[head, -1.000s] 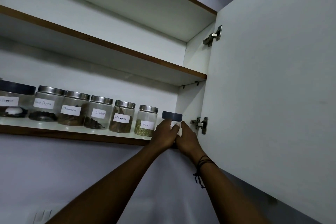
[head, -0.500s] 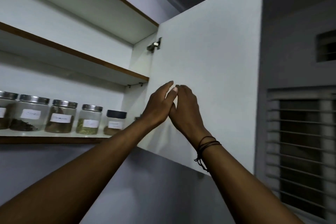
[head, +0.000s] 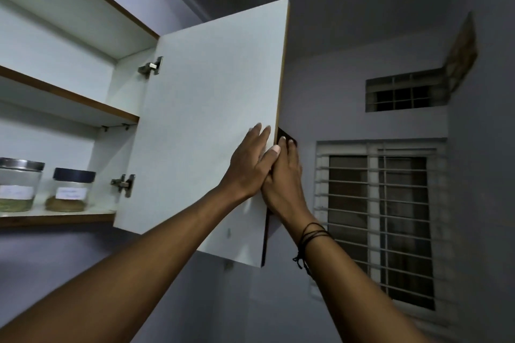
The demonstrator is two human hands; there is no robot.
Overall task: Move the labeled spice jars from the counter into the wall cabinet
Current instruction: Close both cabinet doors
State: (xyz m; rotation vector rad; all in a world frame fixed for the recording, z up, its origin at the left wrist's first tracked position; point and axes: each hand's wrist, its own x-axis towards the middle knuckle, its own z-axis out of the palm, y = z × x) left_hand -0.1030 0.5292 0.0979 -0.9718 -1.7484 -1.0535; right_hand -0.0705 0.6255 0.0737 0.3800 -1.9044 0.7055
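Both hands meet at the free edge of the open cabinet door (head: 206, 125). Left hand (head: 248, 164): palm flat on the door's white inner face, fingers extended, grasping nothing. Right hand (head: 284, 181): wrapped round the door edge, fingertips (head: 282, 140) curled over onto the dark outer side; cord bracelet (head: 312, 237) at the wrist. Neither hand carries a jar. Spice jars sit well to the left, on the lower cabinet shelf (head: 55, 216): dark-lidded jar (head: 71, 189) with brown powder nearest the hinges, steel-lidded jar (head: 19, 185) with greenish contents just beside it. Labels blurred, unreadable. Barred window (head: 381, 228) to the right.
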